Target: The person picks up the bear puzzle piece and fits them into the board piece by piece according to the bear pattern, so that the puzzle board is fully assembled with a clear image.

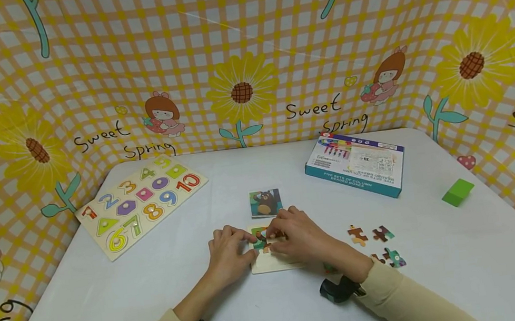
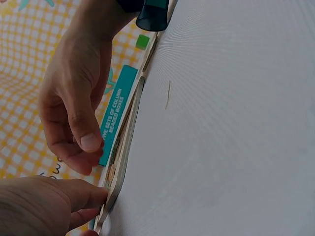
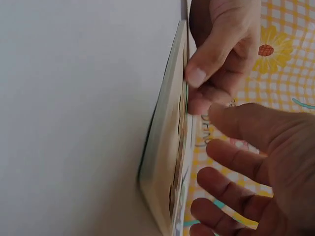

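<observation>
Touching the left hand [image 1: 227, 252], the board [image 1: 276, 264] lies partly under the right hand [image 1: 300, 234].

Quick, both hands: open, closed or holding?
Left hand: touching the puzzle board at its edge; can't tell if it's gripping.
Right hand: open above the puzzle board, holding nothing visible.

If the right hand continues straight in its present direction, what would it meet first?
The right hand would most likely meet the left hand, at the left side of the board. Depth is unclear, so it might touch the board first.
</observation>
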Available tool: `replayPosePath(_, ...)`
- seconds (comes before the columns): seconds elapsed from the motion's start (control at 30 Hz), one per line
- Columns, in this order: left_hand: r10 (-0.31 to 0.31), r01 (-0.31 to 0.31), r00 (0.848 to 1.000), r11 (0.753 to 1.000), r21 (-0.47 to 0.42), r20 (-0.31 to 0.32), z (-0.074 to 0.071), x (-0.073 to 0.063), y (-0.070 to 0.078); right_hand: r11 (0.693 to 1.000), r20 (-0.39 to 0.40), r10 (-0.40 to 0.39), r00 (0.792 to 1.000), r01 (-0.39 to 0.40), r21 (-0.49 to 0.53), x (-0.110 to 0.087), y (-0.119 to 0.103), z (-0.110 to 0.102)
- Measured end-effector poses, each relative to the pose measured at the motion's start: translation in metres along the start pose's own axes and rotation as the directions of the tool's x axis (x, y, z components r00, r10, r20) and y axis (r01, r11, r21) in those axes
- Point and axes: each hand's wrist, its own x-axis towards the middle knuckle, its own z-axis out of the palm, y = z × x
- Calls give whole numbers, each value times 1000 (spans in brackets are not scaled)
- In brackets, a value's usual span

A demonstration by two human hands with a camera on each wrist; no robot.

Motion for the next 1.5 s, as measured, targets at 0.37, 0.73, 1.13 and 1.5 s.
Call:
replayPosePath(0.37,11,-11,1000,1000,-13,-16,1,0,0,998,-19,63,998,-63,9,-22,23,-20)
replayPosePath(0.73,6,-6,1000,1000,-11,-16,1,0,0,988,-21,153,988,-153,30,-52,49,-46)
replayPosePath(1.13,5,-5,1000,1000,-5,-17,1,0,0,978,-37,211,977,-211,9,-81,79,-60)
replayPosePath(1.5,3,-3,1000,1000,-8,-13,0,0,0,977,-23,215,976,-215,-8,-100,101,-65)
